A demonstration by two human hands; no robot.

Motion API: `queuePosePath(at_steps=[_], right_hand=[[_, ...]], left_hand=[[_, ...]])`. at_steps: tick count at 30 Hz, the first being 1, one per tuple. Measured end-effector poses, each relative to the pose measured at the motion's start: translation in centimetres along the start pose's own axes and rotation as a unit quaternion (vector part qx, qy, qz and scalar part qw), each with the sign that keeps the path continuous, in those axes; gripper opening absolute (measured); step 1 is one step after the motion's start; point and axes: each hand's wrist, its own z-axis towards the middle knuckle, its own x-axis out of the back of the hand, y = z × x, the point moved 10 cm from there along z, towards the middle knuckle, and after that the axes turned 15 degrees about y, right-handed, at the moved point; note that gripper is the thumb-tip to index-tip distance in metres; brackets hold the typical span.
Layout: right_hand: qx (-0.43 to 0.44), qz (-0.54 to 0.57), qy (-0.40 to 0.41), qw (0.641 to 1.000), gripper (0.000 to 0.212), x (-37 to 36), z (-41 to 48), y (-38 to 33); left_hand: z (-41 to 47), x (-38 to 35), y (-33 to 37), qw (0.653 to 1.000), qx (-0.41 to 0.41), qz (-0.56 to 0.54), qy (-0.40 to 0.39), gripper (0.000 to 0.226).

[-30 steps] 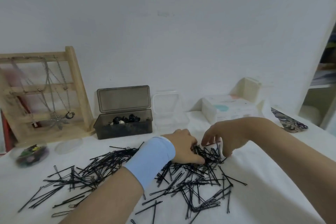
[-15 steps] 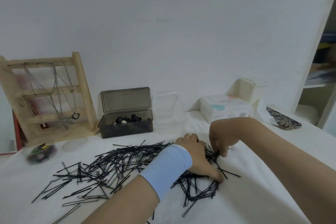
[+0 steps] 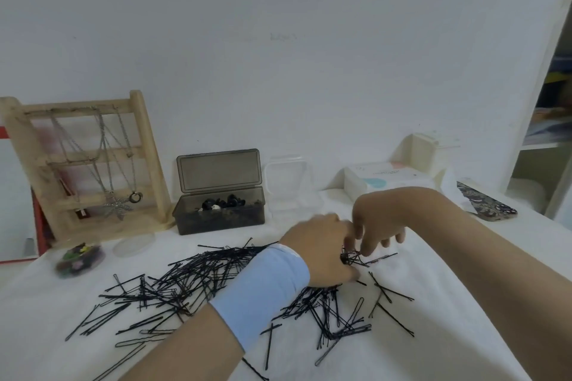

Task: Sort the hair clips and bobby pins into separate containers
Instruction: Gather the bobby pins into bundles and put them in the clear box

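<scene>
Several black bobby pins (image 3: 198,281) lie scattered over the white cloth, from the left to the middle. My left hand (image 3: 322,254), with a light blue wristband, curls around a small bunch of bobby pins (image 3: 351,258) just above the cloth. My right hand (image 3: 376,223) meets it from the right and pinches the same bunch with thumb and forefinger, the other fingers hanging loose. A smoky dark box (image 3: 216,219) with its lid up stands behind and holds black hair clips (image 3: 223,203). A clear square container (image 3: 291,192) stands to its right.
A wooden jewellery stand (image 3: 86,164) with necklaces stands at the back left. A round clear tub (image 3: 79,260) of coloured clips and its lid (image 3: 133,246) lie in front of it. White boxes (image 3: 387,179) and a patterned phone (image 3: 486,204) are at the back right.
Both hands have lifted slightly and drawn together over a small bunch of pins. The pile under my left hand is now spread more to the left and front.
</scene>
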Motion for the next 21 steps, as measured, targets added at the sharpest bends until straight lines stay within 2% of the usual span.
queuePosePath(at_steps=[2,3,6,10,12,15,17,19,21], right_hand=[[-0.020,-0.045,-0.061,0.997,0.034,-1.0,-1.4,0.8],[-0.029,-0.067,-0.098,0.992,0.032,-2.0,-2.1,1.1],[-0.033,-0.100,-0.151,0.983,0.033,-4.1,-3.3,1.2],[-0.024,-0.081,-0.133,0.988,0.024,-3.5,-3.4,0.6],[-0.029,-0.069,-0.111,0.991,0.024,-2.4,-3.2,0.7],[-0.019,-0.040,-0.011,0.999,0.017,0.0,-1.8,0.9],[-0.009,-0.032,0.028,0.999,0.012,0.3,-0.9,1.1],[0.003,-0.039,0.009,0.999,0.017,-0.8,-0.3,1.4],[0.006,-0.062,-0.020,0.998,0.029,-2.0,-0.2,1.7]], left_hand=[[-0.7,-1.4,2.3,0.994,-0.037,-0.072,-0.075,0.024],[-1.2,-2.4,3.3,0.988,-0.056,-0.086,-0.112,0.027],[-1.8,-4.3,5.1,0.979,-0.108,-0.090,-0.147,0.031],[-1.3,-3.7,4.2,0.987,-0.094,-0.071,-0.108,0.014],[-1.3,-3.3,2.9,0.990,-0.081,-0.034,-0.108,0.014],[-1.1,-2.2,-0.7,0.995,-0.023,0.034,-0.092,0.016],[-0.9,-1.1,-2.7,0.997,0.026,0.042,-0.059,0.015],[-0.7,-0.2,-2.7,0.999,0.028,0.038,-0.014,0.014],[-0.7,-0.4,-1.0,1.000,-0.011,0.019,-0.013,0.023]])
